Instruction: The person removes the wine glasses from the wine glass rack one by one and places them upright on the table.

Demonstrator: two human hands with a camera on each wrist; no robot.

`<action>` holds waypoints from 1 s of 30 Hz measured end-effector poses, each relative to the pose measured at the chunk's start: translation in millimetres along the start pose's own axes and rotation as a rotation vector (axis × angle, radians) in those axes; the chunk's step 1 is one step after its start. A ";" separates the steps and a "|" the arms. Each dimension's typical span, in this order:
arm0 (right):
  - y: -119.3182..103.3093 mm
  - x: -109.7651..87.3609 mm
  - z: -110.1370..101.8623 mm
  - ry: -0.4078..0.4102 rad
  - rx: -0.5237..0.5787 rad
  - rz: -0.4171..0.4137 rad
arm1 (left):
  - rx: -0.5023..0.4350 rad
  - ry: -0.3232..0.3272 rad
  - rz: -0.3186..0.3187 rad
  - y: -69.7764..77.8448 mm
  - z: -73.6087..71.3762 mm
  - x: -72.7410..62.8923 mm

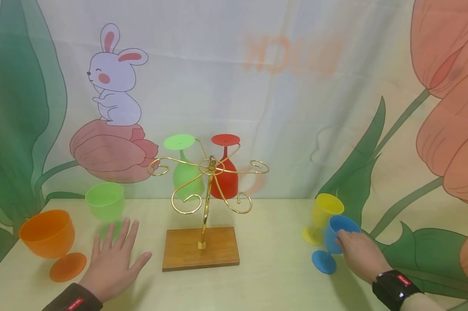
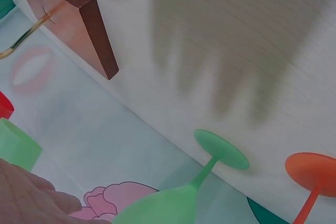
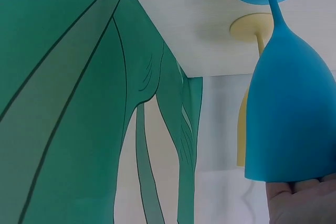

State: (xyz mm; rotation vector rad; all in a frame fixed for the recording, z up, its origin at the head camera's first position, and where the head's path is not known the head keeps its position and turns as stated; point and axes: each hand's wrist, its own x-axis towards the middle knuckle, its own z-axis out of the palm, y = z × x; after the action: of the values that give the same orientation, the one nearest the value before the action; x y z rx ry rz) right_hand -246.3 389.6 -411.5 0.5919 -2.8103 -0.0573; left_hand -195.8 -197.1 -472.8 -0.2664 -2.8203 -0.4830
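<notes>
My right hand (image 1: 361, 255) pinches a blue plastic goblet (image 1: 332, 242) at its rim, on the right side of the table. In the right wrist view the fingers (image 3: 307, 203) touch the rim of that goblet, partly out of frame. A yellow goblet (image 1: 322, 211) stands just behind the blue one. My left hand (image 1: 113, 263) is spread with fingers straight, palm down above the tabletop, holding nothing. Beyond its fingertips is a light green goblet (image 1: 105, 202), its foot partly covered by the hand. An orange goblet (image 1: 49, 235) stands to its left.
Mid-table is a gold wire glass rack (image 1: 205, 207) on a wooden base (image 1: 179, 255). From its rear hooks hang an upside-down green goblet (image 1: 187, 179) and a red goblet (image 1: 226, 179). A printed curtain (image 1: 288, 112) closes off the table's far edge.
</notes>
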 end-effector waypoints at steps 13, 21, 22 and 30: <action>0.4 3.8 -1.6 0.053 -0.021 -0.025 | 0.006 0.013 0.001 -2.4 0.3 -0.6; -12.9 20.3 -11.3 0.168 -0.006 -0.048 | -0.005 0.025 0.011 1.2 -9.7 -1.1; -16.3 23.2 -12.4 0.176 0.002 -0.051 | -0.008 0.035 0.018 1.8 -11.4 -0.7; -43.3 48.4 -13.6 0.185 0.102 -0.107 | -0.007 0.144 0.112 25.1 -38.3 13.3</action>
State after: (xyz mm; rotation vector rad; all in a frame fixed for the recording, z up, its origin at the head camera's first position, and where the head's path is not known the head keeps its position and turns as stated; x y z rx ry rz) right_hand -268.4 330.8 -390.2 0.7310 -2.6131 0.1149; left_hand -194.1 -185.4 -426.6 -0.3733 -2.6476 -0.4676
